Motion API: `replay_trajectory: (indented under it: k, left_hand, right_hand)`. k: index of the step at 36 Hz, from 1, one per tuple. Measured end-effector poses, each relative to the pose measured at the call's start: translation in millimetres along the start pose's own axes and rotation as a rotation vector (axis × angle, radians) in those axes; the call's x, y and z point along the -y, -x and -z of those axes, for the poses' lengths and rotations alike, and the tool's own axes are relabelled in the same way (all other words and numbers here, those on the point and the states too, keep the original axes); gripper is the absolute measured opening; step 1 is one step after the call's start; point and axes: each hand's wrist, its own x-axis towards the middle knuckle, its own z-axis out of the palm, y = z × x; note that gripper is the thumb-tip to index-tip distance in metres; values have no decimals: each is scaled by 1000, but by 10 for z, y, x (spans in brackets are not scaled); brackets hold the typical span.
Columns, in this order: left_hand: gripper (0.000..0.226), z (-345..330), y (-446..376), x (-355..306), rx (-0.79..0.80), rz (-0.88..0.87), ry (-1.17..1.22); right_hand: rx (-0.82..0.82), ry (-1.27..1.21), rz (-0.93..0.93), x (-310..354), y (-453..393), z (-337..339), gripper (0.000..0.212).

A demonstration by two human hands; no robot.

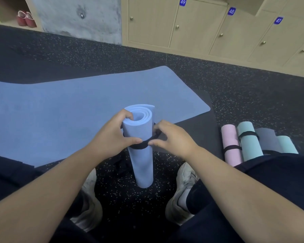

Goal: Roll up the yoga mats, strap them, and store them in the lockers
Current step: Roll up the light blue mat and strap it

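Observation:
A rolled blue yoga mat (142, 163) stands upright on the speckled floor between my feet. A black strap (142, 145) circles its upper part. My left hand (112, 135) grips the roll near the top, with its thumb on the strap. My right hand (172, 137) pinches the strap on the roll's right side. Behind the roll an unrolled blue mat (60, 109) lies flat, with a dark grey mat (200, 127) partly under it.
Rolled mats lie at the right: a pink one (231, 144) and a teal one (249, 141), both strapped, a grey one (268, 139) and another teal one (286, 144). Closed wooden lockers (197, 27) numbered 49, 48, 47 line the back wall. Red shoes (25, 18) sit in a shelf at far left.

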Motion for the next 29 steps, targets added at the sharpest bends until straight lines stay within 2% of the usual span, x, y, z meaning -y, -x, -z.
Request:
replay_trajectory:
  k: [11,15,17,21,25,27,29]
  left_hand:
    - [57,-5,-10,18,-11,-25,-16]
    - [63,-48,-8,17,-2,-22,62]
    - [69,-76,-8,23,-10,-16,98]
    - [87,-162,-46,40,-4,-18,158]
    - [87,-245,-99,76,27,-12,240]
    - [83,-292,-115,84,34,-5,254]
    - [81,-330,-134,85,33,-3,245]
  right_hand:
    - [105,8,-116,-110,-4,-138,21]
    - [59,-37,-103,-98,24,-129,21]
    - [6,-75,-96,-53,32,-102,36]
    - [-134,-297,-115,55,41,-56,82]
    - [-162,-362,-141,23,38,-2,110]
    - [-131,-445,-187,-16,38,29,117]
    - [-80,-543,-197,-44,43,45,109]
